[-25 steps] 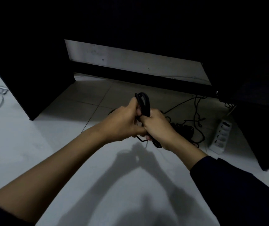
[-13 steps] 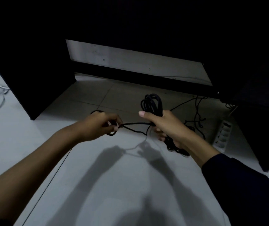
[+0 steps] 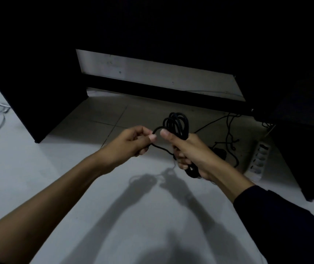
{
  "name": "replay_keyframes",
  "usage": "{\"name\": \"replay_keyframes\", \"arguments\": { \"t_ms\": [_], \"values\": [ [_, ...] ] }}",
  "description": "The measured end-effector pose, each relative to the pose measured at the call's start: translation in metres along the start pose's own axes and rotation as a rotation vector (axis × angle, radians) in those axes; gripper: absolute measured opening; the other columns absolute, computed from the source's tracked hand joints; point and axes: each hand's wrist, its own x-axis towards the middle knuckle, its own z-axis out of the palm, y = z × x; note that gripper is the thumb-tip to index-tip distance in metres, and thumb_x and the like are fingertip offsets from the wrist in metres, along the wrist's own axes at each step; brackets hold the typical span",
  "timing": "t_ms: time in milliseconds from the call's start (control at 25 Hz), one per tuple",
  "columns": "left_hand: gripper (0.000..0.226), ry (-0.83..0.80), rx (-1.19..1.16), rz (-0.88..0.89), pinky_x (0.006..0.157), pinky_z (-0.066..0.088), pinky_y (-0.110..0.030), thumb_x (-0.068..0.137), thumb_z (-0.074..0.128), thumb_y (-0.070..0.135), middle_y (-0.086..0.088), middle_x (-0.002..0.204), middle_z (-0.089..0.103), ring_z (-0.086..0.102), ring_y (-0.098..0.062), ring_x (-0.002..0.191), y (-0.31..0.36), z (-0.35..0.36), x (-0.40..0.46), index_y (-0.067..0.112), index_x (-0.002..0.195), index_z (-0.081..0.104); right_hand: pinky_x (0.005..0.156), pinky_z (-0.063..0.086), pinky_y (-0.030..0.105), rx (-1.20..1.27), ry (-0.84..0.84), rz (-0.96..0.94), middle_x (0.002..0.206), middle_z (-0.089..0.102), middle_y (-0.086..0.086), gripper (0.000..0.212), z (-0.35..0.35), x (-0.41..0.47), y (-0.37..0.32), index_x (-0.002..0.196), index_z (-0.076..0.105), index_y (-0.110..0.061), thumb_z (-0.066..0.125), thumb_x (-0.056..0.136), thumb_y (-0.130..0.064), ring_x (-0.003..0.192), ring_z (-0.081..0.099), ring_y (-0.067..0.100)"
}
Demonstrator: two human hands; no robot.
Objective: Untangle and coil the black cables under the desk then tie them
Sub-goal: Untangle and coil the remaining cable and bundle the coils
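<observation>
Right hand [image 3: 191, 152] grips coiled black cable [image 3: 177, 122]; left hand [image 3: 131, 142] pinches its loose end.

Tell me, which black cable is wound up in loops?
The coiled cable gripped in the right hand. The other black cables sprawl loose on the floor by the white power strip.

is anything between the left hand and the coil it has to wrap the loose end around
Nothing visible. The left hand pinches the loose end beside the coiled cable gripped in the right hand, with only open air between them.
</observation>
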Motion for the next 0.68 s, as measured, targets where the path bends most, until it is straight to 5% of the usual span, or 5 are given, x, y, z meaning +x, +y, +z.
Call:
{"name": "replay_keyframes", "arguments": {
  "t_ms": [160, 320, 440, 680],
  "values": [
    [0.014, 0.157, -0.149, 0.051, 0.044, 0.037, -0.012, 0.1, 0.044, 0.008, -0.001, 0.064, 0.055, 0.047, 0.001, 0.046, 0.006, 0.021, 0.005, 0.006, 0.114, 0.043, 0.04, 0.025, 0.022, 0.024, -0.028, -0.083, 0.046, 0.031, -0.005, 0.035, 0.016, 0.003, 0.001, 0.072, 0.066, -0.022, 0.068, 0.08, -0.055, 0.036, 0.026, 0.01],
    [0.042, 0.205, -0.225, 0.04, 0.057, 0.042, -0.022, 0.094, 0.049, 0.001, -0.002, 0.074, 0.063, 0.057, -0.008, 0.062, 0.004, 0.02, 0.011, 0.02, 0.123, 0.025, 0.041, 0.025, 0.023, 0.062, 0.049, -0.101, 0.045, 0.032, -0.004, 0.036, 0.019, 0.004, 0.004, 0.074, 0.06, -0.015, 0.064, 0.087, -0.048, 0.036, 0.026, 0.012],
    [0.046, 0.15, -0.057, 0.115, 0.064, 0.05, -0.014, 0.093, 0.055, 0.004, -0.01, 0.095, 0.066, 0.066, -0.007, 0.072, 0.003, 0.017, 0.01, 0.021, 0.121, 0.022, 0.041, 0.024, 0.025, 0.102, 0.119, -0.073, 0.046, 0.033, -0.004, 0.026, 0.02, 0.005, 0.005, 0.07, 0.06, -0.023, 0.064, 0.089, -0.04, 0.037, 0.026, 0.012],
    [0.048, 0.251, 0.065, 0.203, 0.071, 0.057, -0.022, 0.086, 0.067, 0.006, -0.005, 0.087, 0.061, 0.067, -0.01, 0.072, 0.003, 0.022, 0.012, 0.018, 0.111, 0.028, 0.042, 0.026, 0.025, 0.154, 0.216, -0.075, 0.044, 0.035, -0.005, 0.023, 0.025, 0.008, 0.006, 0.072, 0.062, -0.02, 0.059, 0.092, -0.03, 0.036, 0.029, 0.01]
  ]
}}
